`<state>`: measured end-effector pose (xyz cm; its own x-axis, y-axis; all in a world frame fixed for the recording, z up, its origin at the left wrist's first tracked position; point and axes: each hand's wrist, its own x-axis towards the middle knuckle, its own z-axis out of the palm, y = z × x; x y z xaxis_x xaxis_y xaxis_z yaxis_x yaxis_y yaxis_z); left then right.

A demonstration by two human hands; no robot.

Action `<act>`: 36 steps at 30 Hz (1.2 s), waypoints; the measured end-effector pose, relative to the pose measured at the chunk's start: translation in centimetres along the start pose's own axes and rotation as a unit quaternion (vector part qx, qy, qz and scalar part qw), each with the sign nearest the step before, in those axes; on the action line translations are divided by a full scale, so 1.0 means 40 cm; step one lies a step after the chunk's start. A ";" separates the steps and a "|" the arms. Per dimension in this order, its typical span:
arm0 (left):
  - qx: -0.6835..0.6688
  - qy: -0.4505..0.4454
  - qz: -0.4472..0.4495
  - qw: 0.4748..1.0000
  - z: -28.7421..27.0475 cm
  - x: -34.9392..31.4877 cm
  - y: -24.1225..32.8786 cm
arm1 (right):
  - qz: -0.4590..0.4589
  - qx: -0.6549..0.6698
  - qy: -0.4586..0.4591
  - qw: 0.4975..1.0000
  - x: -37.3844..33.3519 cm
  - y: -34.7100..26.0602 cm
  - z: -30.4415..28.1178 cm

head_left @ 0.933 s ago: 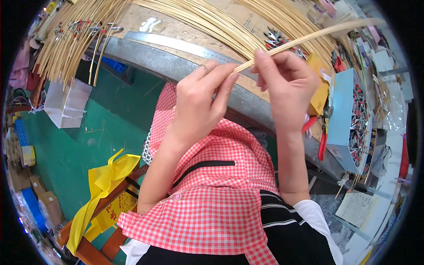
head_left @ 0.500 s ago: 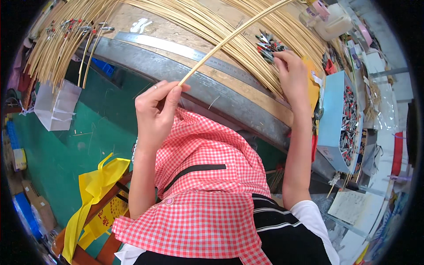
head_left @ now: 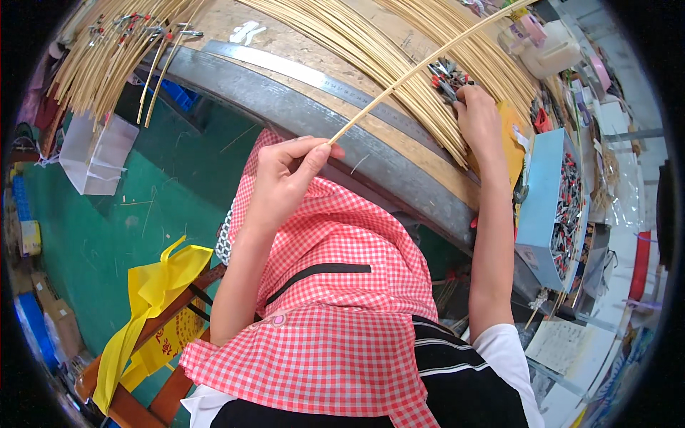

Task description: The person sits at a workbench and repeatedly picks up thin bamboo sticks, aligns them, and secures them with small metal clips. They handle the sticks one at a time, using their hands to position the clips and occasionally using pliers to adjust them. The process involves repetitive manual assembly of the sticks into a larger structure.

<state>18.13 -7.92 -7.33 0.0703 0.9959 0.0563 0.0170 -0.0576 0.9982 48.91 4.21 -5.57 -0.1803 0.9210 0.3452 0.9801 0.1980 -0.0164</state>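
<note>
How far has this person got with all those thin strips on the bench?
Done: many bamboo strips lie fanned across the workbench, some bundles tipped with small clips. In hand: the left hand pinches one long strip; the right hand reaches a clip pile. Left: a blue box full of clips.

The person wears a red-and-white gingham apron (head_left: 335, 314) with a narrow black band across its chest. Under it is a top with a black body crossed by thin white stripes and short white sleeves (head_left: 503, 353). Both forearms are bare below the sleeves, and the fingers (head_left: 303, 160) carry no gloves or rings.
</note>
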 end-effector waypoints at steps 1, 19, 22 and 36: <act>-0.013 0.002 0.010 1.000 0.004 0.000 -0.004 | -0.002 0.002 0.002 1.000 0.000 0.005 0.000; -0.019 -0.031 0.016 0.999 0.017 -0.003 -0.005 | 0.177 0.698 -0.089 0.688 -0.200 -0.242 -0.082; -0.017 -0.023 0.015 0.999 0.017 -0.003 -0.004 | 0.181 0.719 -0.095 0.665 -0.214 -0.250 -0.074; 0.011 -0.040 0.049 0.998 0.026 -0.003 -0.011 | 0.064 0.358 -0.113 0.925 -0.262 -0.218 -0.108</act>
<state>19.15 -8.11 -7.81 0.1518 0.9769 0.1501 0.0276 -0.1560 0.9874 42.60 -8.62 -5.00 -0.1596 0.9827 0.0940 0.7030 0.1799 -0.6881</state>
